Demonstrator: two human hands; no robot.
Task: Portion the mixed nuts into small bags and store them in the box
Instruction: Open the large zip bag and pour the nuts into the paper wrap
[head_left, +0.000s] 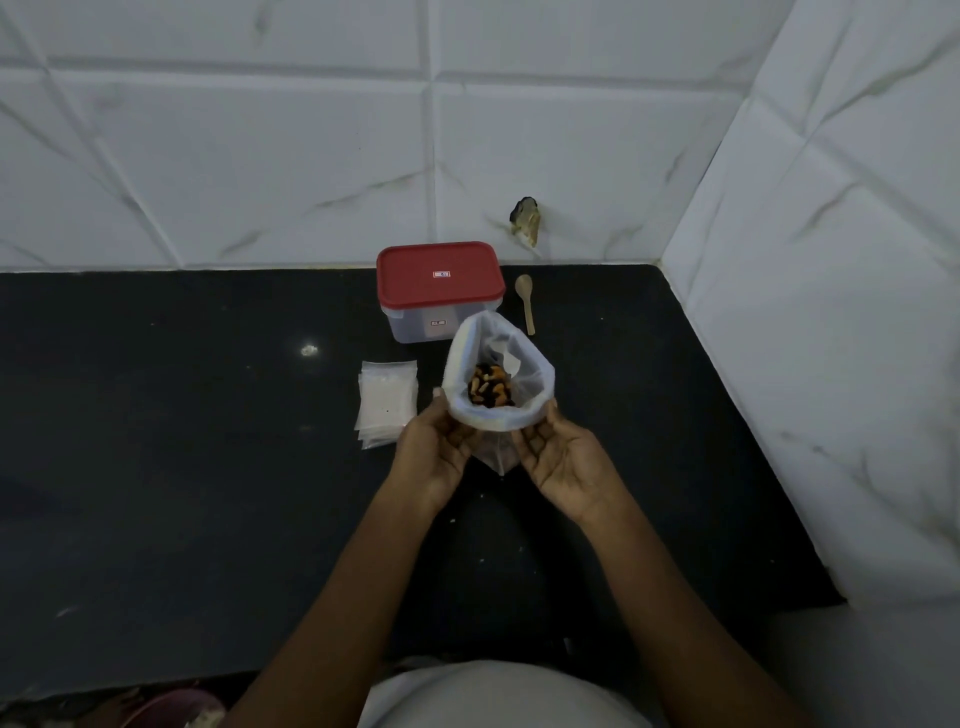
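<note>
Here, the head view looks down on a black worktop (182, 467). Its rear edge meets a tiled rear wall (260, 156), and its right edge runs along a tiled side wall (841, 312) that slants in toward the person. The two walls meet in a corner beyond the spoon. Left of the hands the dark surface extends to the picture's edge; on the right, only a narrower wedge separates the hands from the side wall.

The large bag (524, 387) is held up above the worktop, in front of the box. The left hand (431, 447) and right hand (563, 457) cup it from either side, with their fingers curled round the plastic below its rolled-down rim. Its mouth gapes wide, facing up and slightly away from the person. Its long axis runs from that mouth down to a bottom corner that points toward the person between the two wrists. The mixed nuts (491, 392) lie in a heap deep inside.

The box (415, 327) stands near the rear wall with its red lid (440, 278) on. Whether the bag's far rim touches it cannot be told. The wooden spoon (525, 301) lies just right of the box, with its bowl toward the wall and its handle toward the person. The small bags (387, 402) lie flat in a stack just beside the left hand.
</note>
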